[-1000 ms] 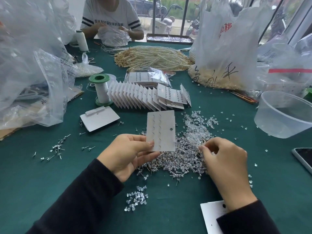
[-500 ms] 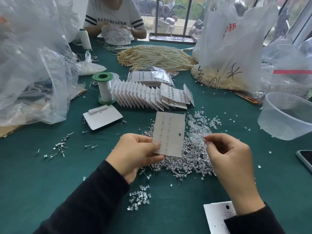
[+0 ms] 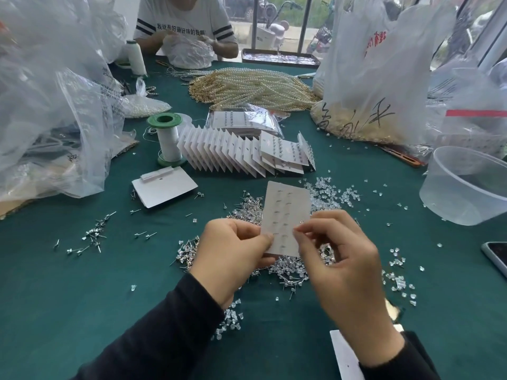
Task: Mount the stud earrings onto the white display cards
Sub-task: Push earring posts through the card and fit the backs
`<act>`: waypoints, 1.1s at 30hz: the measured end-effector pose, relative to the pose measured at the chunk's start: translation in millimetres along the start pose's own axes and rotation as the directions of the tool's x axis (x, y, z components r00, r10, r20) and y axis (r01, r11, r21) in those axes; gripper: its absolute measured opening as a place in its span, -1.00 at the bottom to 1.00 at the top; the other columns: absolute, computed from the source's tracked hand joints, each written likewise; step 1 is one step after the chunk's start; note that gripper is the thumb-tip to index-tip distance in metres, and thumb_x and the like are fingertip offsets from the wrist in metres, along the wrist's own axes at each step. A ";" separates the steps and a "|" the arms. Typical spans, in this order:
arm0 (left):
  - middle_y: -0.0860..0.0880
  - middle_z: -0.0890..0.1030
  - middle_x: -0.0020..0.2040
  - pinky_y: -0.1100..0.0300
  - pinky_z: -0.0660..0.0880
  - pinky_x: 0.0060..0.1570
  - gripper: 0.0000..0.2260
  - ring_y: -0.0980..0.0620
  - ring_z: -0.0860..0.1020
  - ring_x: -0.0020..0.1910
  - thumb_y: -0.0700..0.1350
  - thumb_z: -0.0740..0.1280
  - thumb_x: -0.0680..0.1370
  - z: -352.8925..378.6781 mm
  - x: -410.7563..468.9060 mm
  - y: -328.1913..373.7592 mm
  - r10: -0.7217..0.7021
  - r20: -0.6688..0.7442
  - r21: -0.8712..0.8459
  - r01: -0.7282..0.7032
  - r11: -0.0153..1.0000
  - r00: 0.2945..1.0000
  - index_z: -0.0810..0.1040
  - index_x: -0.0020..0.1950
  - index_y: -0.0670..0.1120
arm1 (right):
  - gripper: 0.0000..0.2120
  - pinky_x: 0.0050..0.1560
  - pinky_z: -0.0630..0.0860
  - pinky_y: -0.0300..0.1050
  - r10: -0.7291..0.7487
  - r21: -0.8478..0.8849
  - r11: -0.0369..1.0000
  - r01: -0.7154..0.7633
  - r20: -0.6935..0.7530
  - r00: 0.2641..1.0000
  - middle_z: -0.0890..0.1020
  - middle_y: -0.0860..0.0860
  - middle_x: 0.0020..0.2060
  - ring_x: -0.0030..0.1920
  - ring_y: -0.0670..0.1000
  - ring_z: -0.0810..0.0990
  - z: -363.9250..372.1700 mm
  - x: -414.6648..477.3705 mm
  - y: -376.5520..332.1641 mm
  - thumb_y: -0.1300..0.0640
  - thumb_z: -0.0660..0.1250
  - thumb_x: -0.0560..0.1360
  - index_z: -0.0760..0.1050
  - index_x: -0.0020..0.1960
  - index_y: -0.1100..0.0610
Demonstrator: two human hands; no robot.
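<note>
My left hand point(image 3: 233, 250) pinches the left edge of a white display card point(image 3: 285, 212), held upright above the table with its back toward me. My right hand point(image 3: 340, 259) has thumb and forefinger pinched together at the card's lower right part; whatever is between the fingertips is too small to see. Under both hands lies a heap of loose stud earrings point(image 3: 285, 270) on the green cloth. Clear plastic backs point(image 3: 329, 192) are strewn behind the card. A fanned row of filled cards point(image 3: 233, 154) stands farther back.
A green-capped thread spool point(image 3: 167, 138), a blank card point(image 3: 164, 187), and scattered metal pins point(image 3: 93, 234) lie left. A clear plastic tub point(image 3: 466, 185) and a phone point(image 3: 496, 256) sit right. Plastic bags flank both sides; pearl strands point(image 3: 255, 86) and a seated person lie beyond.
My right hand has lifted off the stud heap and come left to the card with fingertips pinched. My left hand has turned the card more upright and nearer.
</note>
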State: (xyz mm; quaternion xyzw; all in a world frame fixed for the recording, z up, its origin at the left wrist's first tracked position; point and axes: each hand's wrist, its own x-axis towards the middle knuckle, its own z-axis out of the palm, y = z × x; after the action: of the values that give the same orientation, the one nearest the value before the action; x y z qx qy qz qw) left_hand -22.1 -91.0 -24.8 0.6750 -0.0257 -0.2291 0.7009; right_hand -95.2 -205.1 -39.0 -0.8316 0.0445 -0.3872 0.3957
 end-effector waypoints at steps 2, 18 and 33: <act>-0.04 0.64 -0.45 0.22 0.60 -0.37 -0.90 0.07 0.60 -0.46 -0.37 0.37 0.42 1.5 -1.3 -1.0 0.022 -0.002 0.011 -0.022 1.000 1.000 0.58 -0.30 -0.28 | -0.97 -0.23 0.43 -0.40 -0.033 -0.063 0.997 0.034 0.020 0.999 0.53 0.00 -0.23 -0.26 -0.13 0.48 6.2 -1.8 -0.8 0.27 0.38 0.36 0.58 -0.20 0.18; -0.08 0.65 -0.44 0.27 0.56 -0.42 -0.82 0.06 0.60 -0.46 -0.36 0.37 0.42 3.0 -4.2 -3.7 0.114 0.014 0.038 -0.115 0.993 0.993 0.62 -0.37 -0.18 | -0.96 -0.24 0.41 -0.40 -0.006 -0.072 0.997 0.008 0.025 1.000 0.52 -0.01 -0.25 -0.26 -0.14 0.47 13.9 -4.3 0.6 0.30 0.37 0.36 0.58 -0.23 0.19; -0.14 0.65 -0.39 0.23 0.59 -0.35 -0.80 0.03 0.62 -0.40 -0.38 0.32 0.45 0.1 -4.4 -2.7 0.130 0.101 0.015 -0.132 0.991 0.986 0.62 -0.35 -0.22 | -0.93 -0.20 0.44 -0.36 -0.060 -0.147 0.987 0.057 -0.015 0.998 0.56 0.02 -0.25 -0.23 -0.14 0.49 18.1 -8.1 2.5 0.36 0.42 0.35 0.60 -0.22 0.22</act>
State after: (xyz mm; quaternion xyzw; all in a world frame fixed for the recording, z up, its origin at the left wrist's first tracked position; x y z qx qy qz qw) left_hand -26.8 -89.5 -26.2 0.6669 -0.1074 -0.2158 0.7050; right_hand -88.0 -192.5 -52.7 -0.8555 0.0525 -0.4025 0.3216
